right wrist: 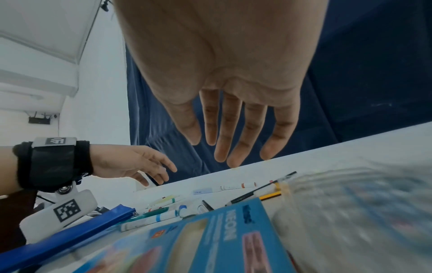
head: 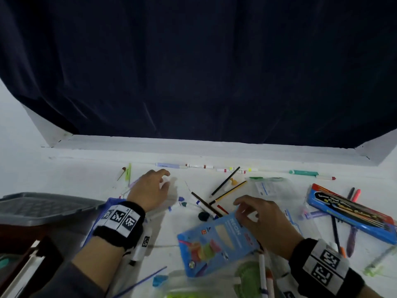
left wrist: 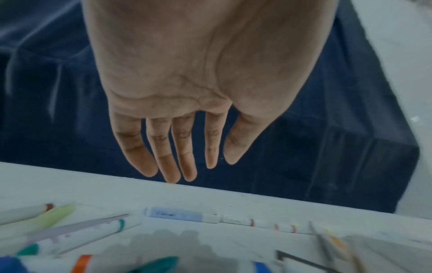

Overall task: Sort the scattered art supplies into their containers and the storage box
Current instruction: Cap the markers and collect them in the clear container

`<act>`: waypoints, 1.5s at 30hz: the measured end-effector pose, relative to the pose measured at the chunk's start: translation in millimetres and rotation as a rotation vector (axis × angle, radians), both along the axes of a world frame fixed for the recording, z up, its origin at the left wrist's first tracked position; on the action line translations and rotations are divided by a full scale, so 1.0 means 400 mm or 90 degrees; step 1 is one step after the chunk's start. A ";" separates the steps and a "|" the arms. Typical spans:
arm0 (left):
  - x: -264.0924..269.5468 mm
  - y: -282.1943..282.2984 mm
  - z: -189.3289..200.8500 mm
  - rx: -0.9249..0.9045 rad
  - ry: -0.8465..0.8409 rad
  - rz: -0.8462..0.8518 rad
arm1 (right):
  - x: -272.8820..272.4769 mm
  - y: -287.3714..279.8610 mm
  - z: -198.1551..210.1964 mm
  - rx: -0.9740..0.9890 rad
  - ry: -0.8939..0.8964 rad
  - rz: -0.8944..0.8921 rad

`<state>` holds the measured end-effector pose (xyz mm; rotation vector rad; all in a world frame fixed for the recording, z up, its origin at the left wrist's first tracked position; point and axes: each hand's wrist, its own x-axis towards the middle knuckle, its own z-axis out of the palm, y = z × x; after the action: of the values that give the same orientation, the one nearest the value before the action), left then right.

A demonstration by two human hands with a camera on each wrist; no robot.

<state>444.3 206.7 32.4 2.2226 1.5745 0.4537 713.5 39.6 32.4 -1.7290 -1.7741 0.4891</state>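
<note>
Although the sorting has begun in name, I judge it barely started, since nearly every supply lies loose on the bench [head: 71,168]. Nearest to me, clear bags with green contents [head: 245,274] lie at the bench edge, untouched. Just beyond them the blue NEON pack [head: 214,241] lies flat, and my right hand [head: 264,220] hovers over its far end with fingers extended and relaxed; the right wrist view shows the grip empty, holding nothing. To my left, the grey storage box [head: 43,207] sits at the bench edge with its lid on; its contents cannot be seen. My left hand [head: 150,190] is further out, fingers straight and spread above bare bench, that grip also empty. Between the hands lie loose markers, pencils [head: 225,181] and small caps. To the right, the blue crayon case [head: 352,214] lies closed among stray pens, beside a clear zip bag [head: 272,188]. Farthest off, a row of markers [head: 199,166] and a teal marker [head: 303,172] line the back edge of the bench. Remaining work: gather all loose items into their packs, bags and the box.
</note>
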 end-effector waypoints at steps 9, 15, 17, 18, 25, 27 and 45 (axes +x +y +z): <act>-0.127 0.196 -0.060 -0.068 0.101 0.186 | -0.098 0.367 0.014 -0.045 -0.066 0.128; -0.122 0.198 -0.098 -0.122 0.217 0.177 | -0.206 0.575 -0.018 -0.048 -0.156 0.211; -0.116 0.199 -0.096 -0.096 0.254 0.172 | -0.232 0.620 -0.032 -0.071 -0.214 0.237; -0.114 0.201 -0.094 -0.088 0.256 0.172 | -0.242 0.635 -0.038 -0.081 -0.256 0.253; -0.118 0.212 -0.093 -0.107 0.219 0.159 | -0.269 0.666 -0.068 -0.121 -0.523 0.218; -0.117 0.215 -0.094 -0.102 0.209 0.146 | -0.270 0.660 -0.067 -0.125 -0.546 0.219; -0.124 -0.152 0.099 -0.032 -0.367 -0.039 | -0.143 0.120 0.140 -0.025 0.107 0.043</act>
<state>394.7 146.0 72.1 1.8611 1.1914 0.9241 656.2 87.7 88.5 -1.6072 -1.7173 0.6820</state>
